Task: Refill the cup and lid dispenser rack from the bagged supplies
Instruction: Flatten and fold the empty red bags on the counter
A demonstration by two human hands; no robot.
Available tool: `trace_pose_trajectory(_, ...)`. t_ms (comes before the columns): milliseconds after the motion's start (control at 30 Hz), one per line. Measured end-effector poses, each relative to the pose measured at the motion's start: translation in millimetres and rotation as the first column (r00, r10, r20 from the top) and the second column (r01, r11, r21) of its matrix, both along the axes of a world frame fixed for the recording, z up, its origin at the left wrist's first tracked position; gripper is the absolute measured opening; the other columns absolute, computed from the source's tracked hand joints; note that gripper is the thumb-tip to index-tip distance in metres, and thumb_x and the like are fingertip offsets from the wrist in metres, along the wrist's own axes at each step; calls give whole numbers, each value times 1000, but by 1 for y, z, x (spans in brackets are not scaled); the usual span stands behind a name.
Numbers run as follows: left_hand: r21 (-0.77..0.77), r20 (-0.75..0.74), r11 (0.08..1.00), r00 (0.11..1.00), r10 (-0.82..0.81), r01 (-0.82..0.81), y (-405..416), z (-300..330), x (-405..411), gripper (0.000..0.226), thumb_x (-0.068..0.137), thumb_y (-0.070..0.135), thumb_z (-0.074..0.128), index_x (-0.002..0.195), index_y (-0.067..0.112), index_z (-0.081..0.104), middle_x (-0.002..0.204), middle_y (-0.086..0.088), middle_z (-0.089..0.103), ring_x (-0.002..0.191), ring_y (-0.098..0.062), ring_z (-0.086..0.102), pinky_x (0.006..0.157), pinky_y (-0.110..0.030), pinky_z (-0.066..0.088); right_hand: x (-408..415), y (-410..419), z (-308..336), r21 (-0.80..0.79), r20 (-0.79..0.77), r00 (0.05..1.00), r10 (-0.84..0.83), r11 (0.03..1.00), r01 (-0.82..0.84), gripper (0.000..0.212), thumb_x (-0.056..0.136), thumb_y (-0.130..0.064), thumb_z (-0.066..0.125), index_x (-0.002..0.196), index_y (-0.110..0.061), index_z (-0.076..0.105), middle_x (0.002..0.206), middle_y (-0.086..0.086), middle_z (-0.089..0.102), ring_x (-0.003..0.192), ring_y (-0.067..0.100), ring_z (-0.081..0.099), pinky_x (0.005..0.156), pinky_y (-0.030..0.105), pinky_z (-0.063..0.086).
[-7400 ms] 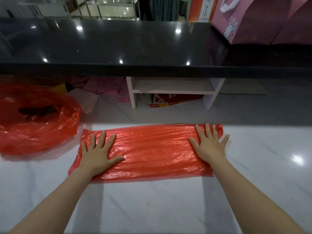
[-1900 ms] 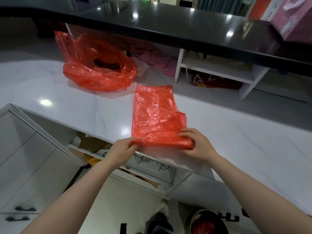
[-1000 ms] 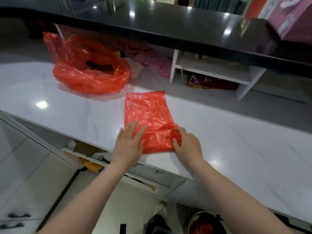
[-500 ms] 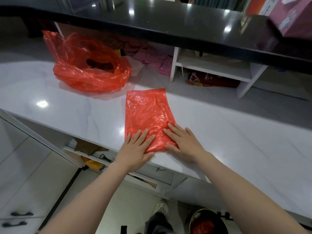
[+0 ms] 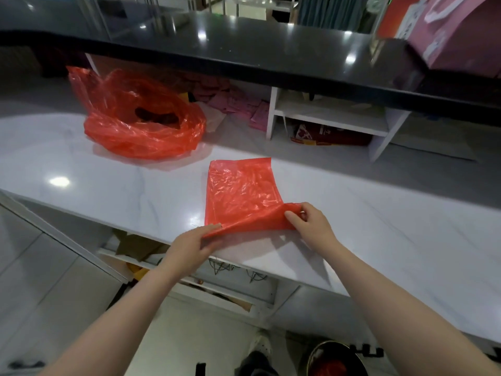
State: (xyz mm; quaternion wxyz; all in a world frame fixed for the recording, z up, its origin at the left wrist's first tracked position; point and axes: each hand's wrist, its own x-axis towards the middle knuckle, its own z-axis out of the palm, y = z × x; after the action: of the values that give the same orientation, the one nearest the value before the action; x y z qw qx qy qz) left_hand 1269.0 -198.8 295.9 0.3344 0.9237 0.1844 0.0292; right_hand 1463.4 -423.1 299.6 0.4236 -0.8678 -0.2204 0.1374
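Observation:
A flattened, folded red plastic bag (image 5: 240,191) lies on the white marble counter (image 5: 379,234) near its front edge. My left hand (image 5: 193,246) pinches the bag's near left corner. My right hand (image 5: 311,226) pinches the near right corner, and the near edge is lifted and curled over off the counter. A second red plastic bag (image 5: 141,123), crumpled and open with something dark inside, sits at the back left of the counter. No cup or lid dispenser rack is in view.
A black raised countertop (image 5: 244,50) runs across the back, with a pink gift bag (image 5: 455,36) on its right end. Under it stand a small white shelf (image 5: 330,120) and pink packets (image 5: 244,107). Below the counter's front edge are open shelves and a round bin (image 5: 336,359).
Half a second ago both hands pressed flat on the bag's near end. Now each pinches a near corner and the near edge is raised and curled over.

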Motion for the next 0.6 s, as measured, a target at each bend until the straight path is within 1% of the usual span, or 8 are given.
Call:
trace_pose_trajectory(67, -59, 47, 982, 982, 182, -180, 0, 3, 12, 18, 96, 32, 53, 105, 24, 66, 89, 9, 66, 85, -17, 63, 69, -30, 45, 2, 7, -1, -23, 29, 999, -45, 999, 45, 19, 91, -39, 60, 89, -21, 57, 79, -11, 59, 73, 8, 54, 59, 15, 35)
trace_pose_trajectory(133, -66, 70, 955, 953, 295, -291, 1, 2, 20, 17, 97, 30, 51, 97, 20, 65, 84, 4, 66, 81, -19, 62, 66, -31, 43, 1, 13, -2, -56, 87, 993, -79, 995, 84, 21, 92, -42, 57, 88, -21, 54, 76, -14, 55, 70, 7, 51, 55, 13, 31)
trace_pose_trajectory(267, -132, 70, 891, 893, 445, -434, -1, 0, 32, 22, 93, 29, 58, 113, 19, 58, 84, 4, 70, 68, -5, 58, 60, -21, 41, 1, 25, -5, -123, 142, 982, -125, 982, 143, 28, 93, -46, 52, 100, -19, 52, 79, -6, 58, 73, 17, 55, 62, 31, 37)
trace_pose_trajectory(333, -131, 57, 885, 888, 457, -447, -5, 2, 38, 34, 92, 26, 58, 123, 22, 49, 78, 6, 66, 67, -5, 58, 55, -21, 42, 0, 30, -5, -194, 178, 975, -130, 967, 164, 29, 94, -45, 49, 105, -19, 49, 78, -1, 60, 73, 24, 57, 61, 33, 38)
trace_pose_trajectory(367, -67, 52, 899, 898, 437, -433, -7, 2, 39, 45, 90, 23, 59, 131, 23, 42, 84, 3, 64, 72, -11, 60, 58, -26, 46, 0, 32, -5, -232, 195, 972, -129, 957, 174, 29, 95, -45, 48, 106, -19, 49, 79, 2, 62, 74, 27, 58, 62, 33, 39)
trace_pose_trajectory(433, 202, 100, 909, 931, 350, -364, -12, -1, 42, 67, 83, 14, 63, 142, 24, 32, 115, -9, 58, 99, -26, 58, 81, -39, 51, 0, 37, -4, -307, 236, 965, -117, 933, 188, 30, 95, -46, 44, 107, -18, 51, 83, 6, 65, 77, 31, 60, 63, 34, 42)
trace_pose_trajectory(500, 404, 186, 885, 968, 169, -232, -16, -2, 48, 75, 80, 8, 64, 146, 24, 32, 145, -18, 38, 130, -38, 39, 107, -50, 32, 0, 42, -2, -382, 264, 960, -93, 904, 192, 32, 96, -46, 42, 107, -18, 52, 85, 7, 67, 78, 31, 61, 65, 35, 44)
trace_pose_trajectory(600, 460, -60, 878, 991, -119, 134, -22, -10, 60, 65, 95, 31, 43, 152, 34, 12, 161, -3, 4, 148, -28, -2, 115, -50, -5, 2, 44, -1, -432, 264, 964, -42, 888, 157, 32, 96, -45, 40, 111, -17, 48, 98, 8, 66, 84, 31, 61, 72, 38, 48)
